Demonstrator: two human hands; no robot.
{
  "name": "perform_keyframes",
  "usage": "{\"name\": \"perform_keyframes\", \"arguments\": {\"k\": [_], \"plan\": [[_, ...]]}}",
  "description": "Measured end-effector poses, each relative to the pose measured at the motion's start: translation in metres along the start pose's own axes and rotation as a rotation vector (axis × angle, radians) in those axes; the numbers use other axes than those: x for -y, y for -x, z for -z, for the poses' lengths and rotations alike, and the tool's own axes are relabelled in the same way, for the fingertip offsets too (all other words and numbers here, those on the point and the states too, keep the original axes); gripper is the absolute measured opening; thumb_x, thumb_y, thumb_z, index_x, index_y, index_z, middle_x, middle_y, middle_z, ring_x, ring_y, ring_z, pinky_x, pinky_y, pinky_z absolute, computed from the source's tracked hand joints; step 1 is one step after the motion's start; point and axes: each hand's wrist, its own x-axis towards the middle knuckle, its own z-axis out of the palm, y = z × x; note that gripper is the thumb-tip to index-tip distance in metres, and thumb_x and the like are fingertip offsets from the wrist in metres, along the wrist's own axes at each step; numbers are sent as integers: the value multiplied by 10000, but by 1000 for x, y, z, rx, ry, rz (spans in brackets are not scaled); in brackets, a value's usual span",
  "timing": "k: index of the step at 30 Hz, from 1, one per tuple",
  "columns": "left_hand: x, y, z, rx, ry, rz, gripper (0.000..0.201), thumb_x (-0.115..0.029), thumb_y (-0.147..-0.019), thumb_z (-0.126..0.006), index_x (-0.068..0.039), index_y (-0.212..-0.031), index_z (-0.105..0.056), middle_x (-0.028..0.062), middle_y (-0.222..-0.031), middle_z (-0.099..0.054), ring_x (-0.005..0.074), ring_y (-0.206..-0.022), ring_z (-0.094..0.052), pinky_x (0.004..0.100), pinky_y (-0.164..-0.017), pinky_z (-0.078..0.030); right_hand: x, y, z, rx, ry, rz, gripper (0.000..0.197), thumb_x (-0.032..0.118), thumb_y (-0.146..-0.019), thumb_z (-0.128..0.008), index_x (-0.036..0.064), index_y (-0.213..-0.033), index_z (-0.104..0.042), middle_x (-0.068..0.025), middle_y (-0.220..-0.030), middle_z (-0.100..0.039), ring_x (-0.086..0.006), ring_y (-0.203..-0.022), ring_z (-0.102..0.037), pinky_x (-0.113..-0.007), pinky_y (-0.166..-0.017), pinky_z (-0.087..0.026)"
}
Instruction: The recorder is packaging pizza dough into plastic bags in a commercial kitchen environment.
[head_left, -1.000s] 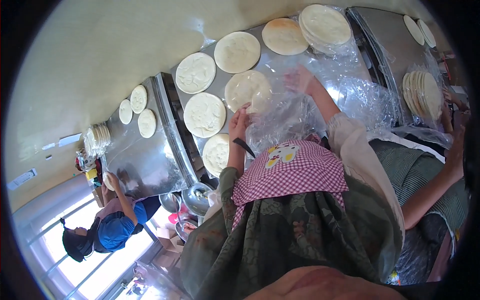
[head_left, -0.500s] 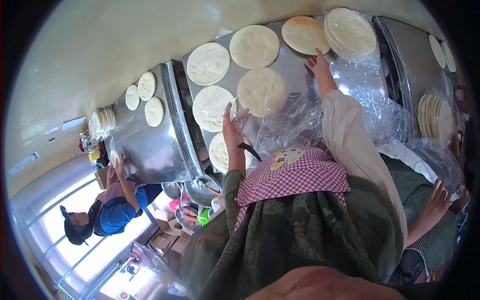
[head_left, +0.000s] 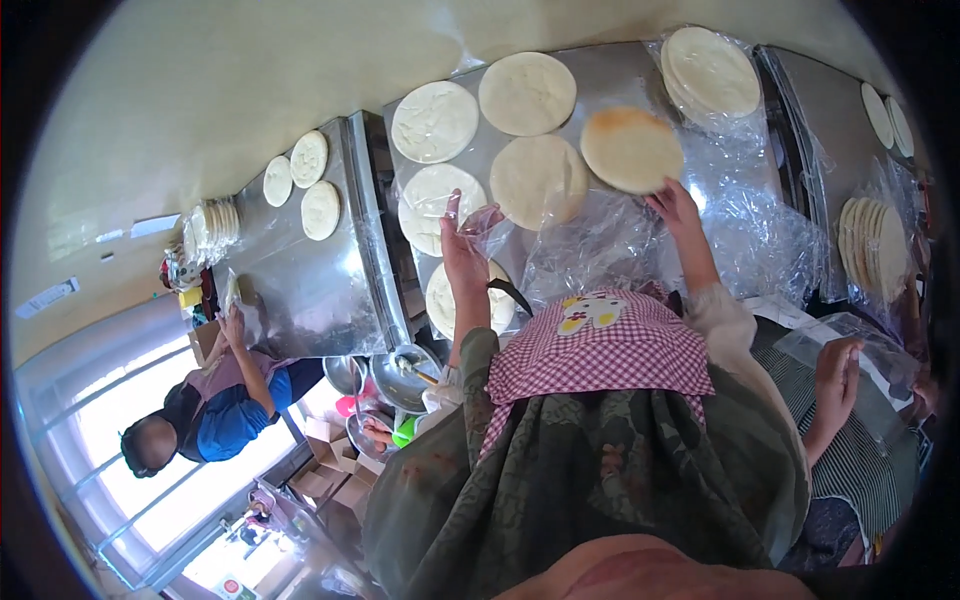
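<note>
My right hand (head_left: 677,205) pinches the near edge of a round flatbread (head_left: 632,148). This bread is browned along its far edge and tilts above the metal table (head_left: 612,88). Over the table's left part, my left hand (head_left: 464,262) grips a clear plastic bag (head_left: 488,230) at its edge, fingers pointing up. Several pale flatbreads (head_left: 528,93) lie around it, one of them (head_left: 540,182) just to its right. Crumpled clear plastic (head_left: 590,250) covers the table's near side, between my hands.
At the far right, a stack of flatbreads (head_left: 712,70) rests on plastic. A co-worker (head_left: 225,405) stands at another metal table (head_left: 320,280) on the left. Beside me on the right, another person's hand (head_left: 836,385) is near a plastic bag (head_left: 850,350) and stacked breads (head_left: 872,245).
My right hand has drawn the browned flatbread off the far edge of the table, toward me and slightly right. My left hand stays with the bag. The right-hand person's hand has shifted left.
</note>
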Motion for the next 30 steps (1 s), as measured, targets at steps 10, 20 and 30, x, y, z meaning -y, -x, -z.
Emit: {"name": "perform_keyframes", "arguments": {"k": [10, 20, 30], "plan": [[-12, 7, -23, 226, -45, -17, 528, -392, -882, -295, 13, -1218, -333, 232, -864, -585, 308, -818, -565, 394, -791, -413, 28, 94, -14, -95, 1149, 676, 489, 281, -796, -582, 20, -1179, -424, -120, -1092, -515, -169, -947, -526, -284, -801, -424], [-21, 17, -23, 394, -125, 39, 467, -337, -863, -297, 11, -1143, -432, 228, -846, -588, 305, -799, -562, 391, -770, -402, 5, 85, -93, 705, 236, 56, 354, 298, -854, -487, 60, -1117, -498, -57, -1034, -563, -147, -917, -530, -307, -831, -415], [-18, 7, -5, 297, -404, -124, 382, -213, -907, -304, 62, -1108, -477, 172, -832, -614, 234, -696, -604, 308, -680, -482, 19, 123, -66, 225, 452, 382, 134, 213, -821, -563, 80, -811, -581, 30, -719, -540, -49, -654, -498, -198, -610, -408]]}}
